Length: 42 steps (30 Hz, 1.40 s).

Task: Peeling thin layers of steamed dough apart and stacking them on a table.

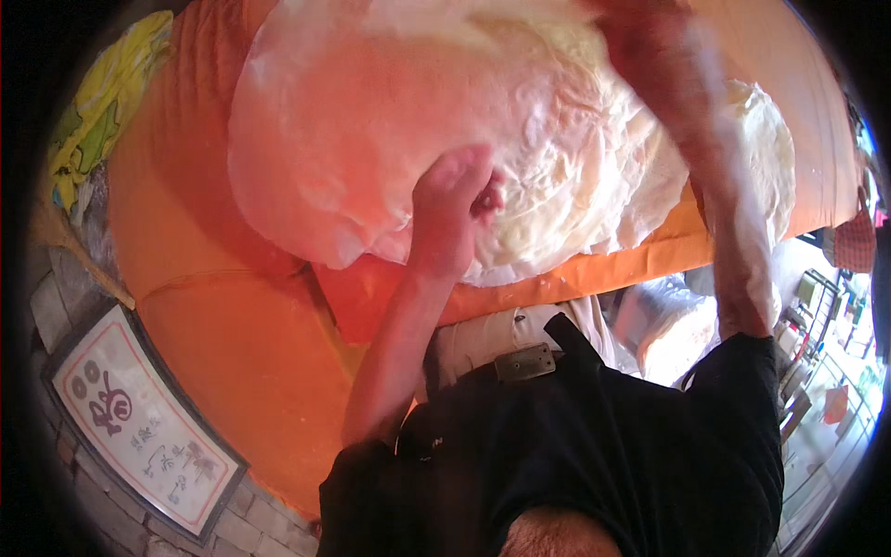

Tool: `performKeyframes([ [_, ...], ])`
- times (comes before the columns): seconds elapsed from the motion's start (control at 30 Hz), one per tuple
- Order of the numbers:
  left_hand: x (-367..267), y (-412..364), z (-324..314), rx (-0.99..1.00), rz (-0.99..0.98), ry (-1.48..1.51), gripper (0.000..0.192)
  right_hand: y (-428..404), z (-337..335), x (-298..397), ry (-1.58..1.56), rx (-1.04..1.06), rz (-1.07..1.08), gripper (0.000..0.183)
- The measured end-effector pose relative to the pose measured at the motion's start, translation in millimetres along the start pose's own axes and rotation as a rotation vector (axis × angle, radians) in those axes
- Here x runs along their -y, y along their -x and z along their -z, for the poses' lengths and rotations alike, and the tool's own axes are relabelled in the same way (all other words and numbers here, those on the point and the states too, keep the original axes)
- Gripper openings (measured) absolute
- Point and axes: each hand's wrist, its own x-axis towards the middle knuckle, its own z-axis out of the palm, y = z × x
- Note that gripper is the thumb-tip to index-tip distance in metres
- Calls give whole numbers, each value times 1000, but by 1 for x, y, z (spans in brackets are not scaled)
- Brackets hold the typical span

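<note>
A large heap of thin, pale round sheets, dough-like (334, 139), lies on an orange-covered table (237, 334). Over the middle of the heap is my left hand (459, 177), its fingers curled inward; whether they pinch a sheet's edge I cannot tell. My right arm reaches across the right part of the heap to the top rim of the view, where my right hand (612, 7) is blurred and mostly cut off. Wrinkled, folded layers show between the arms, and another pale round sheet (766, 153) lies beyond my right forearm.
A yellow patterned cloth (104, 104) lies at the upper left. Below it, a framed panel with writing (146, 425) stands against a brick wall (243, 522). Plastic-wrapped material (668, 320) is below the table's edge, right of my waist. A red checked bag (853, 240) hangs far right.
</note>
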Motion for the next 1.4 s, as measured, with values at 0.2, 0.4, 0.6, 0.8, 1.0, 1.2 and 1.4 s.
performKeyframes([
  [0.2,25,66,101,-393,-105,-144,27,30,10,58,-116,-126,416,26],
  [0.4,25,56,111,-432,-80,152,31,67,-76,60,-89,224,417,8],
  [0.6,39,67,128,-416,-187,311,28,59,-47,126,-208,-6,470,6],
  [0.8,29,52,119,-255,-134,419,26,88,-97,127,-247,238,390,5],
  [1.0,33,40,115,-231,-64,366,20,92,-111,169,-376,438,433,19],
  [1.2,18,36,112,-243,-27,224,16,130,-106,142,-429,177,435,58],
  [1.4,-28,23,89,-14,-56,405,22,95,-119,138,-116,220,390,11],
])
